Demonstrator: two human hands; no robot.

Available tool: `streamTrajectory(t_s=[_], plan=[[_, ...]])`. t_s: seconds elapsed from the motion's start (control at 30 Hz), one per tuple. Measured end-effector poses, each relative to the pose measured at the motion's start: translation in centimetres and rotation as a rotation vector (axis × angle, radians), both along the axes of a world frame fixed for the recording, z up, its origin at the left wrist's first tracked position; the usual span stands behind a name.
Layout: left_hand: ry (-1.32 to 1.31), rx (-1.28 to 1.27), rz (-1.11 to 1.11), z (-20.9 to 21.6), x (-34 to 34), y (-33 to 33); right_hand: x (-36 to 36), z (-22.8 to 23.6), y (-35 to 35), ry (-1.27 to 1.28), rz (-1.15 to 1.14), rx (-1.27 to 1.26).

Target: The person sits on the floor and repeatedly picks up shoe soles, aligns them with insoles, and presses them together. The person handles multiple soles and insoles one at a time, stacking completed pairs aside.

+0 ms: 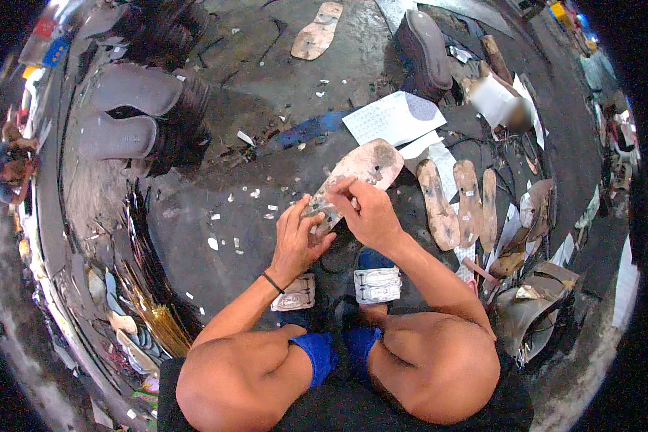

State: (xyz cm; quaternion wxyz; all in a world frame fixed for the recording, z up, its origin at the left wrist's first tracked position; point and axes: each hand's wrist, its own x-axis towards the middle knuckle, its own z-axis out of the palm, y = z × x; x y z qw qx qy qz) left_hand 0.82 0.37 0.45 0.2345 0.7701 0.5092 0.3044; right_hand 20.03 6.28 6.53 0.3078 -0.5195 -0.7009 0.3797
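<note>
A worn, tan sole-shaped piece [374,160] with dark stains and a small dark hole lies slanted in front of me, its wide end to the far right. My left hand [297,234] grips its narrow near end, fingers on top and thumb at the edge. Over the middle of the piece, my right hand [367,212] is closed in a pinch; whatever it may hold is too small to make out. Right of these, several similar sole-shaped pieces [438,205] lie side by side on the dark floor.
Stacks of dark brown shoe soles [126,137] stand at the left, with another stack [426,50] at the far right. A white patterned sheet [392,119] lies beyond my hands. A bundle of thin strips [155,306] is at lower left; scraps [213,243] litter the floor.
</note>
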Motion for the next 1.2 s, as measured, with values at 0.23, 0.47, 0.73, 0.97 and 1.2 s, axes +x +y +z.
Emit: streamTrajectory(t_s=[0.23, 0.47, 0.73, 0.97, 1.2], plan=[[-0.159, 0.014, 0.130, 1.4, -1.1, 3.1, 2.2, 1.7, -0.7, 0.090, -0.212, 0.058], [0.013, 0.038, 0.294, 2.0, -4.2, 7.0, 8.4, 0.5, 2.2, 0.073, -0.572, 0.035], [0.018, -0.128, 0.032, 0.6, 0.1, 0.3, 9.9, -4.7, 2.3, -0.220, -0.462, 0.055], [0.033, -0.095, 0.032, -0.2, 0.6, 0.1, 10.5, -5.9, 2.6, -0.262, -0.456, 0.065], [0.065, -0.055, 0.055, -0.7, 0.4, 0.0, 8.7, -1.1, 3.1, -0.167, -0.544, 0.183]])
